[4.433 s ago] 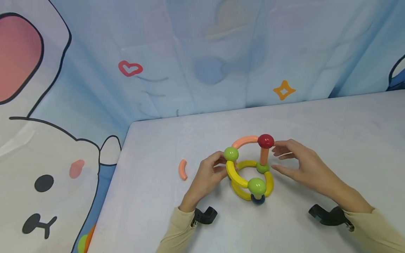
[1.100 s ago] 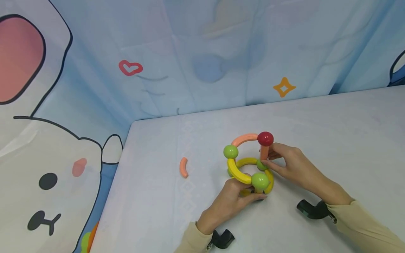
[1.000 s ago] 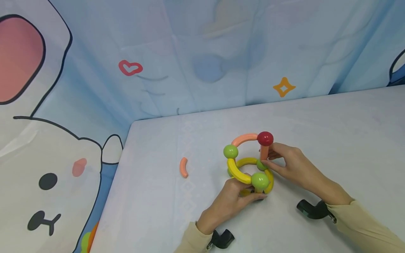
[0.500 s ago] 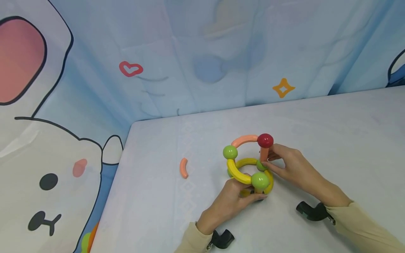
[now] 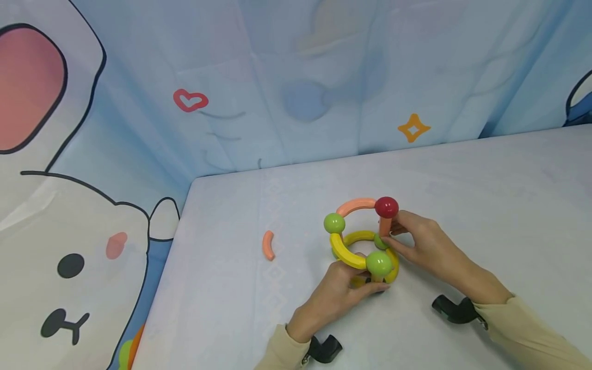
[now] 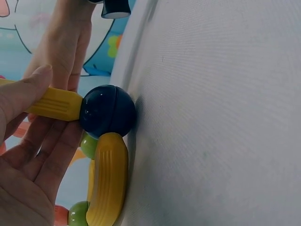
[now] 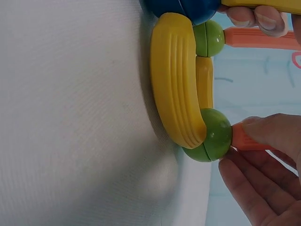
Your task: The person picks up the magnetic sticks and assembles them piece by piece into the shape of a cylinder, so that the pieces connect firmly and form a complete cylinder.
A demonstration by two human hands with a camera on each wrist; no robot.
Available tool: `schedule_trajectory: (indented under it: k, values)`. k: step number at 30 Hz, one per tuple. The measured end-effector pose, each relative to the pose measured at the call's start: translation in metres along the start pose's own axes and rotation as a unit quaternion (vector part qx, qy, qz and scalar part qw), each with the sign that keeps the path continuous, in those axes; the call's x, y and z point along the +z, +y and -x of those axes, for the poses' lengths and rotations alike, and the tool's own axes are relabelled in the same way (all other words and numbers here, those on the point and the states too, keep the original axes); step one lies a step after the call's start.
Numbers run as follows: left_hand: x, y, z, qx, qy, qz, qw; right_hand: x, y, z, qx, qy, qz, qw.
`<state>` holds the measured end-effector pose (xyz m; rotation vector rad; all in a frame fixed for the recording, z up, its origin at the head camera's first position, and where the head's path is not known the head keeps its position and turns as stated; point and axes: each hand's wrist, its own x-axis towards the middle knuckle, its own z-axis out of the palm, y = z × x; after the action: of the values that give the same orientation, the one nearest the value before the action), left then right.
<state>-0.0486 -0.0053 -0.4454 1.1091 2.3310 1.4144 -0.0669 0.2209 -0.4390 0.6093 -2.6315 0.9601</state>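
A ring-shaped toy of balls and rods stands on the table, one ring above another. Its upper ring has a red ball [image 5: 386, 207], two green balls, a curved orange rod [image 5: 356, 204] and a curved yellow rod [image 5: 344, 252]. At the front, my left hand [image 5: 336, 292] grips a straight yellow rod [image 6: 61, 104] just above the dark blue ball [image 6: 107, 111]. My right hand [image 5: 425, 245] pinches the upright orange rod [image 7: 245, 139] between the red ball and a lower green ball [image 7: 217, 134]. The left fingers partly hide the lower yellow ring.
A loose curved orange rod [image 5: 268, 245] lies on the white table [image 5: 222, 288], left of the toy. Behind the table hangs a blue printed curtain [image 5: 287, 67]. Black camera mounts [image 5: 325, 349] stick out from both wrists.
Over the earlier frames, my left hand goes from the toy's left side to its front rod. The right hand closes in and takes the upright orange rod. Lately the toy's top shifts slightly left.
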Motion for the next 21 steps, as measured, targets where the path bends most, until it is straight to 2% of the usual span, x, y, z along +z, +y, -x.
schedule_trajectory:
  k: [5,9,12,15,16,18,20,21]
  values:
    - [0.0,-0.001,0.001,-0.005,0.0,-0.022,0.9998,-0.002,0.0,0.0,0.014,-0.009,-0.021,1.0]
    - [-0.005,-0.002,0.008,-0.023,0.003,-0.053,0.9983,-0.007,0.002,0.002,0.035,-0.023,-0.04,0.998]
    - [-0.021,-0.003,0.022,-0.058,-0.008,-0.042,0.9974,-0.014,0.003,0.006,0.046,-0.025,-0.038,0.998]
    - [-0.047,-0.005,0.039,-0.087,-0.005,-0.021,0.996,-0.023,0.008,0.01,0.054,-0.025,-0.027,0.998]
    - [-0.057,-0.007,0.045,-0.096,0.007,-0.019,0.9952,-0.025,0.009,0.012,0.056,-0.024,-0.024,0.998]
    - [-0.076,-0.014,0.053,-0.11,0.057,-0.036,0.9916,-0.029,0.013,0.015,0.062,-0.025,-0.015,0.998]
    - [-0.093,-0.024,0.059,-0.14,0.126,-0.068,0.9798,-0.032,0.016,0.017,0.066,-0.024,-0.008,0.998]
    - [-0.099,-0.03,0.061,-0.163,0.161,-0.091,0.9692,-0.033,0.017,0.017,0.068,-0.024,-0.007,0.997]
